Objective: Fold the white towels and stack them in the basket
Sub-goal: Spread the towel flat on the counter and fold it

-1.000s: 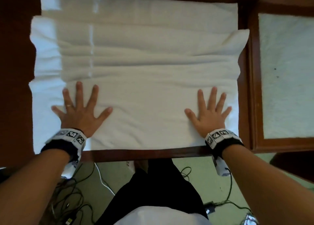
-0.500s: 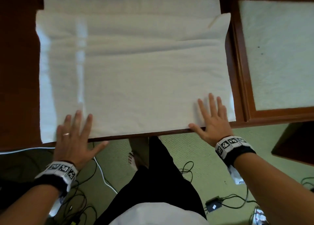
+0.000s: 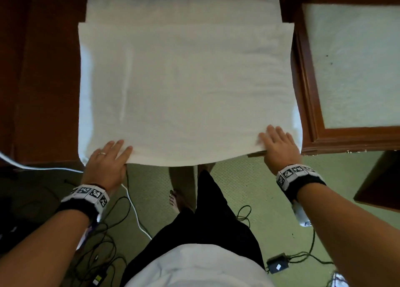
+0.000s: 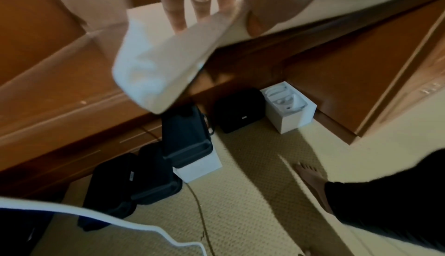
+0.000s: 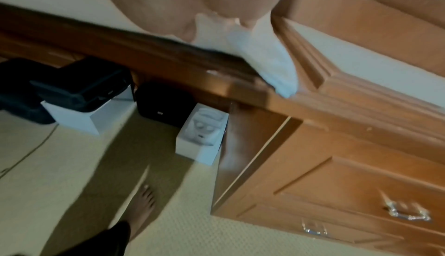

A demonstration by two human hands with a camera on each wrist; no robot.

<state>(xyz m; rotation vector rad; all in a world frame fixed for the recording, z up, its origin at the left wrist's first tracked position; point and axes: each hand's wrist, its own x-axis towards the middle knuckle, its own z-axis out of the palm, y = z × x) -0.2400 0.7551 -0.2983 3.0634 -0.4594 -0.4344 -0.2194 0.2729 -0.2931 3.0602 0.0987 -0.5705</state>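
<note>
A large white towel (image 3: 186, 87) lies flat on the dark wooden desk (image 3: 43, 91), its near edge hanging a little over the front. My left hand (image 3: 108, 156) holds the near left corner, fingers on top and thumb beneath. That corner (image 4: 154, 69) droops from the pinch in the left wrist view. My right hand (image 3: 279, 143) holds the near right corner the same way, and its corner (image 5: 269, 58) hangs out of the hand over the desk edge. A further white layer (image 3: 181, 7) shows beyond the towel's far edge. No basket is in view.
A wood-framed, pale-topped cabinet (image 3: 355, 70) with drawers (image 5: 361, 193) adjoins the desk on the right. Under the desk stand black cases (image 4: 183, 138) and a white box (image 4: 289, 106). Cables (image 3: 134, 211) trail over the green carpet by my bare feet.
Both hands slid back from the towel's middle to its near edge, smoothing out the wrinkles, and now hold the two near corners. The near edge now hangs over the desk front.
</note>
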